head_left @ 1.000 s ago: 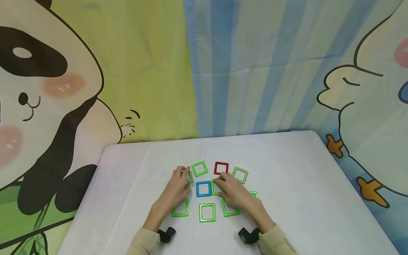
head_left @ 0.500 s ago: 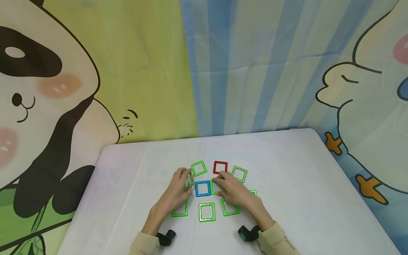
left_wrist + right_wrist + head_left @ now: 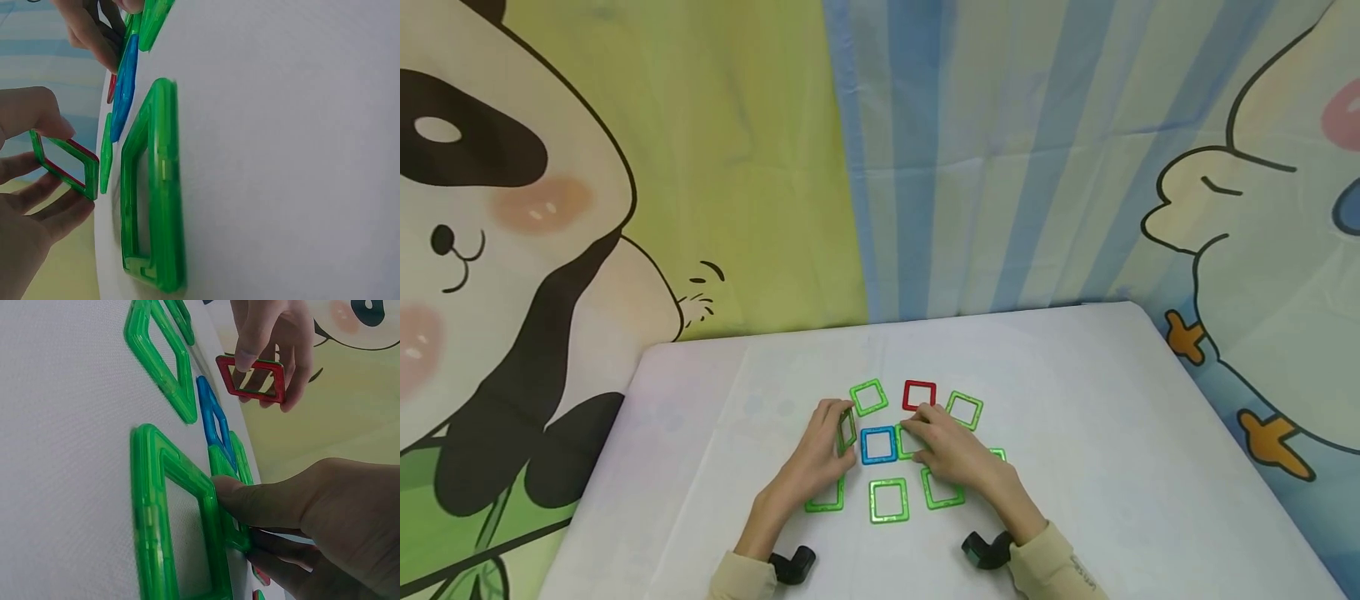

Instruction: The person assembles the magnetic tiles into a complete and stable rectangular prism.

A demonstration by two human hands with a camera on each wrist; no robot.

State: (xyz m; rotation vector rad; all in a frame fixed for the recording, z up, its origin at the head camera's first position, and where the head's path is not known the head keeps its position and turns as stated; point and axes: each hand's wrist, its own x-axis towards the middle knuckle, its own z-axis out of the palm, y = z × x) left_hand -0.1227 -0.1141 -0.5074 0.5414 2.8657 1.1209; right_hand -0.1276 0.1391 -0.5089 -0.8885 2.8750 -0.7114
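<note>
We see the right hand (image 3: pixel 331 515) gripping a middle green frame (image 3: pixel 237 540) on the white table (image 3: pixel 75 462), its left end touching a blue frame (image 3: pixel 210 422). Near us lies the foremost green frame (image 3: pixel 150 512), and another green frame (image 3: pixel 159 378) sits apart on its left. Far off, we see the left hand (image 3: pixel 281 337) pinching a red frame (image 3: pixel 279 384).

Head cam evenly lit; L/R wrist cams dimmer.

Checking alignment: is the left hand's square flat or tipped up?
Tipped up: the head view shows the square narrow in the left hand.
</note>
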